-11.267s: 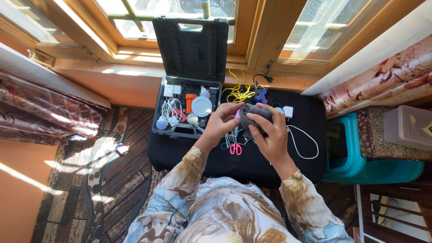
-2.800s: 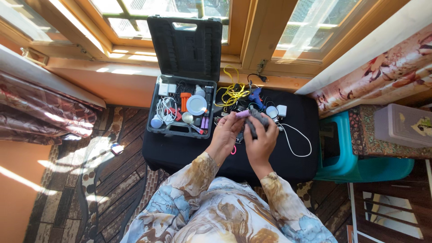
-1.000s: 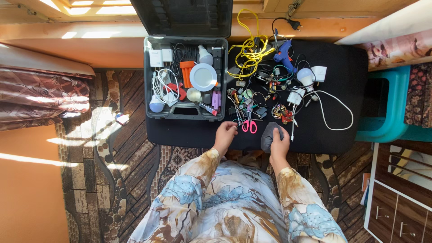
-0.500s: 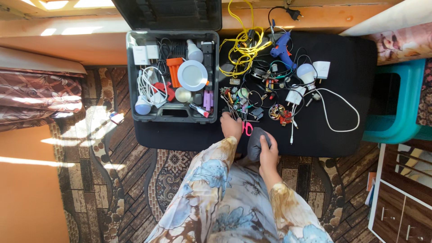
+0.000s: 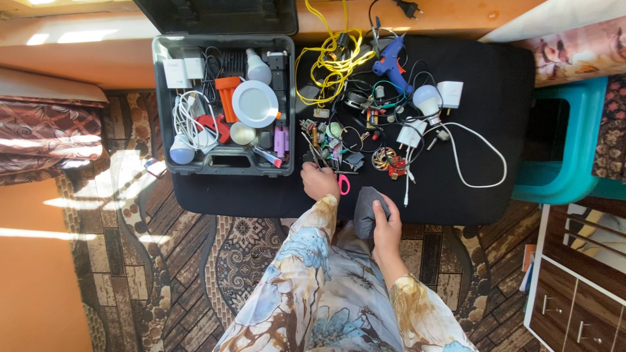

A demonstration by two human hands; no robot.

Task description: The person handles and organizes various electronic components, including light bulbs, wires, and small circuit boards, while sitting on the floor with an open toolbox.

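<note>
My right hand grips a dark grey pouch-like object at the near edge of the black table. My left hand is closed around pink-handled scissors, right at the near side of a heap of small electrical parts. The heap holds wires, clips and coils. Both sleeves are of a pale flowered cloth.
An open grey toolbox with bulbs, a white round lamp and cables stands at the table's left. A yellow cable, a blue glue gun, a white bulb and chargers lie behind. A teal stool is on the right, a patterned rug below.
The view has dropped closer to the table. My left hand has moved onto the pink scissors, and my right hand with the grey pouch has drawn back to the table's near edge.
</note>
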